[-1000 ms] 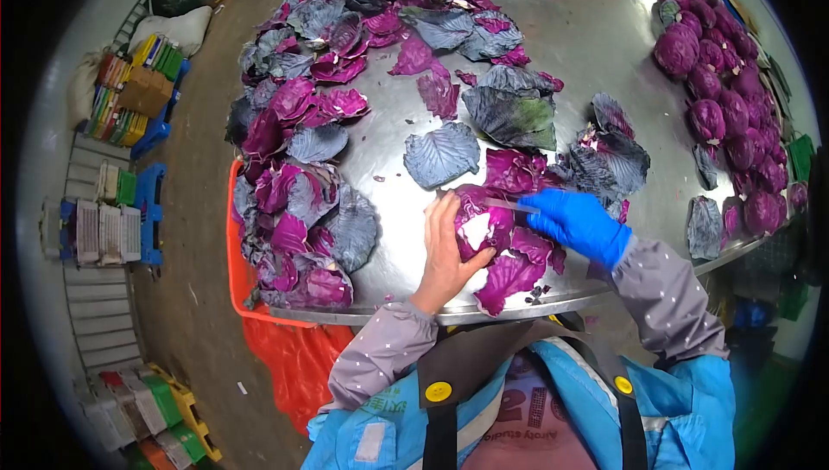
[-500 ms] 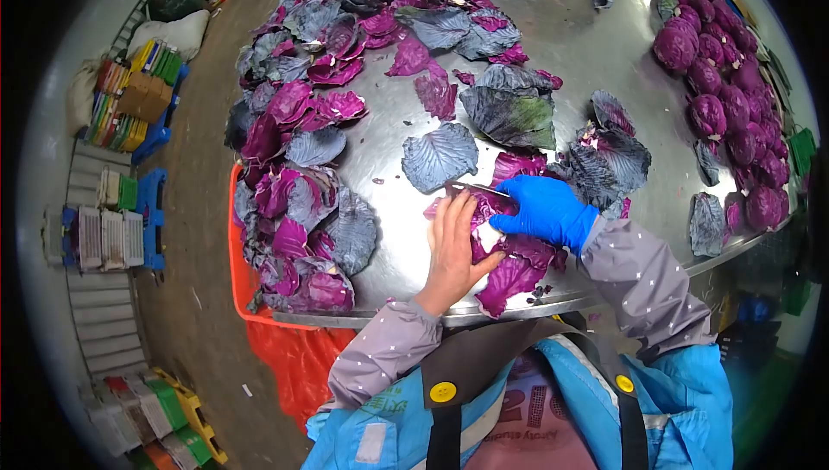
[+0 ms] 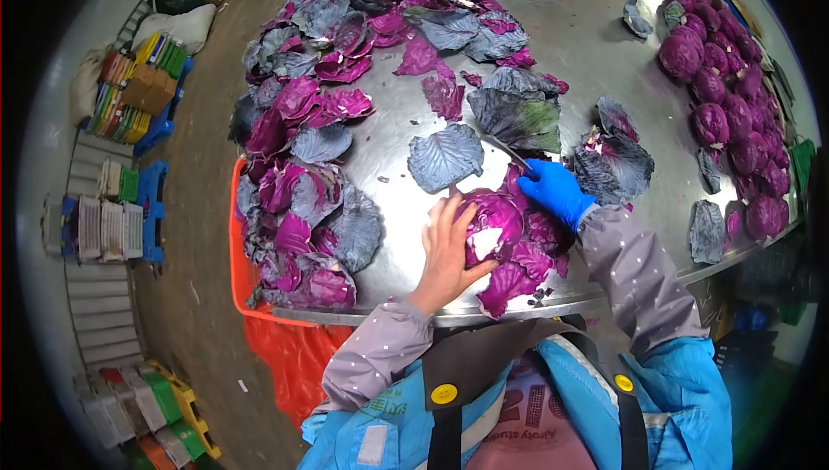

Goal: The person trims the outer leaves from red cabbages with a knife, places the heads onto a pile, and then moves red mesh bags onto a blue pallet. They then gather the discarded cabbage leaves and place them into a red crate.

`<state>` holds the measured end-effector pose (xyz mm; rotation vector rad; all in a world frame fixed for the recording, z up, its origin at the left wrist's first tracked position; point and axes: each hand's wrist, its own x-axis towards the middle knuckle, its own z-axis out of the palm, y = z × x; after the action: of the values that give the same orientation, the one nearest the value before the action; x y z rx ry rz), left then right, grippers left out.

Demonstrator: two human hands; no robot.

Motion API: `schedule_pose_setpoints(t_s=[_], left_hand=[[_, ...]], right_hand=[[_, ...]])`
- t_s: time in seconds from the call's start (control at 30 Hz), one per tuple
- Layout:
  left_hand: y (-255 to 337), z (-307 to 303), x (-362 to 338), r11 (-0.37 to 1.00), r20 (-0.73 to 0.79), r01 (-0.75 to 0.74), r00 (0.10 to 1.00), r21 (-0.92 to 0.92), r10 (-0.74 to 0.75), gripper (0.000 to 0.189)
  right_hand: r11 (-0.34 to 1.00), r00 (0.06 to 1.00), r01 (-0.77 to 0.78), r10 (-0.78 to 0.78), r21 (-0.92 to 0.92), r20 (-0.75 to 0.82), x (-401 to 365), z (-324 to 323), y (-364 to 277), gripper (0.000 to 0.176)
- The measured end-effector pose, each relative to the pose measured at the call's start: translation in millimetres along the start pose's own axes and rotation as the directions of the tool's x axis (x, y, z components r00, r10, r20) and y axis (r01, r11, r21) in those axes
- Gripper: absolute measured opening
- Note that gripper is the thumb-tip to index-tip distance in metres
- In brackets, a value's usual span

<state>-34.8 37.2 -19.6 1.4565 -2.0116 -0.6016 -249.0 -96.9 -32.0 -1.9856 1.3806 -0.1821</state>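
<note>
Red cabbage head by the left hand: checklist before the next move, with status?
1. Red cabbage head steadied: ok, left hand spread against its side.
2. Knife held: ok, in the right hand.
3. Blade clear of left fingers: ok, visibly apart.
4. Both hands gloved: not ok, right in blue, left bare.
5. Space beside the head clear: not ok, loose purple leaves lie there.
6. Knife edge sharp: cannot tell.

There's a bright-blue jacket (image 3: 691,396), grey sleeves (image 3: 639,267) flecked white, a blue right-hand glove (image 3: 560,195), and dark straps (image 3: 444,440) with yellow buttons (image 3: 444,395).
</note>
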Motion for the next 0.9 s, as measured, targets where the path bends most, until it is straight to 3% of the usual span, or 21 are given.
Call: schedule_pose_setpoints(t_s=[0.07,0.1,0.23,0.27,0.33,0.4,0.47,0.5,0.53,0.6,0.63,0.67,0.73,0.77,0.8,0.87,0.9], left_hand=[[-5,-1,-12,0.999,-0.039,0.034,0.999,-0.026,-0.035,0.093],[-2,-2,-16,0.999,-0.026,0.045,0.999,-0.023,-0.045,0.094],[7,2,-23,0.989,-0.078,0.103,0.991,-0.102,-0.112,0.092],[11,2,-20,0.989,-0.081,0.102,0.991,-0.103,-0.11,0.092],[24,3,-13,0.929,-0.122,0.251,0.949,-0.272,-0.292,0.086],[28,12,-5,0.911,-0.195,0.27,0.92,-0.312,-0.34,0.081],[30,16,-2,0.964,-0.209,0.202,0.949,-0.174,-0.237,0.077],[31,16,-4,0.964,-0.208,0.201,0.949,-0.176,-0.236,0.077],[32,16,-4,0.973,-0.198,0.162,0.961,-0.162,-0.193,0.077],[32,15,2,0.988,-0.187,0.08,0.977,-0.135,-0.104,0.076],[34,13,0,0.993,-0.198,0.092,0.974,-0.079,-0.106,0.077],[38,11,-2,0.992,-0.19,0.093,0.976,-0.08,-0.107,0.077],[46,7,1,0.986,-0.189,0.112,0.978,0.12,-0.088,0.074],[47,8,-2,0.989,-0.185,0.1,0.98,0.105,-0.079,0.07],[46,9,-2,0.989,-0.186,0.101,0.979,0.105,-0.08,0.07],[44,11,-4,0.987,-0.22,0.006,0.975,0.163,0.03,0.067],[43,12,-5,0.987,-0.222,0.012,0.975,0.161,0.025,0.067]], right_hand=[[0.962,0.978,0.09,-0.037,0.257,-0.206,-14,0,-15,0.048],[0.924,0.992,0.05,-0.002,0.378,-0.127,-24,-8,-28,0.058],[0.876,0.999,-0.01,-0.01,0.482,0.039,-41,14,-30,0.057],[0.877,0.999,-0.009,-0.011,0.48,0.038,-43,22,-24,0.057],[0.779,0.999,0.025,0.003,0.626,-0.043,-50,34,-25,0.053],[0.818,0.997,-0.003,0.045,0.576,-0.058,-55,45,-11,0.047],[0.973,0.991,0.083,-0.058,0.217,-0.12,-60,31,-5,0.042],[0.999,0.985,-0.053,0.053,0.0,-0.165,-60,22,-4,0.037],[0.981,0.972,-0.17,0.151,-0.092,-0.181,-59,6,-2,0.037],[0.995,0.967,-0.089,0.075,-0.048,-0.243,-59,-18,5,0.038],[0.998,0.964,0.043,-0.056,-0.054,-0.258,-63,-23,4,0.041],[0.998,0.965,0.036,-0.048,-0.049,-0.257,-68,-24,-2,0.041],[0.963,0.925,0.264,-0.271,-0.062,-0.267,-73,-29,-32,0.043],[0.947,0.933,0.258,-0.295,-0.189,-0.206,-77,-31,-39,0.039],[0.947,0.933,0.259,-0.297,-0.19,-0.205,-82,-37,-44,0.039],[0.863,0.946,0.292,-0.325,-0.412,-0.011,-88,-45,-52,0.031],[0.823,0.924,0.344,-0.382,-0.452,0.008,-88,-45,-46,0.026]])
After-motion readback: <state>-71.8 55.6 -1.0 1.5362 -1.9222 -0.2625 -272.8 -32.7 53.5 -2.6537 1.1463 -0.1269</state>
